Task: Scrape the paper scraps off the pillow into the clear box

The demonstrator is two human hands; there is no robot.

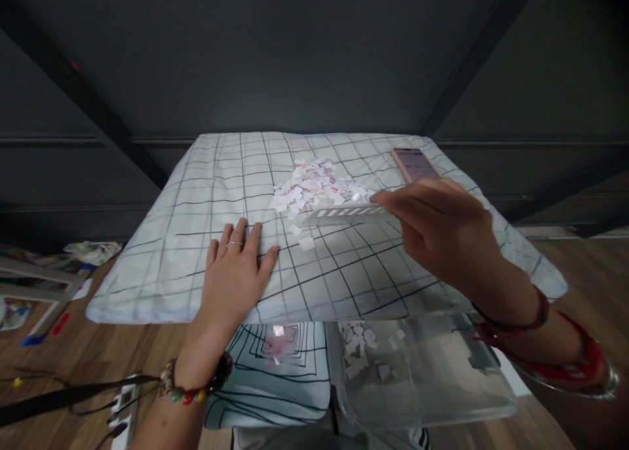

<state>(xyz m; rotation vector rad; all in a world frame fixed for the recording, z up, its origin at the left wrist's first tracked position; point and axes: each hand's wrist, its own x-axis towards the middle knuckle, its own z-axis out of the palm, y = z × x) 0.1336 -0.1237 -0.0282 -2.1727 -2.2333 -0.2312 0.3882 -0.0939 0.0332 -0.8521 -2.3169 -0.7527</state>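
The right hand (pixel 437 230) pinches a slotted white strip (pixel 339 214) along the near edge of a paper-scrap heap (pixel 314 185) left of its grip, mostly gathered though stray scraps (pixel 307 243) lie nearer, while the empty left hand (pixel 233 270) rests spread.

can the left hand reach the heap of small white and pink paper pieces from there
Likely yes: the left hand rests on the white cloth with dark grid lines, near the heap, with only bare cloth between; the white slotted strip in the right hand is farther right.
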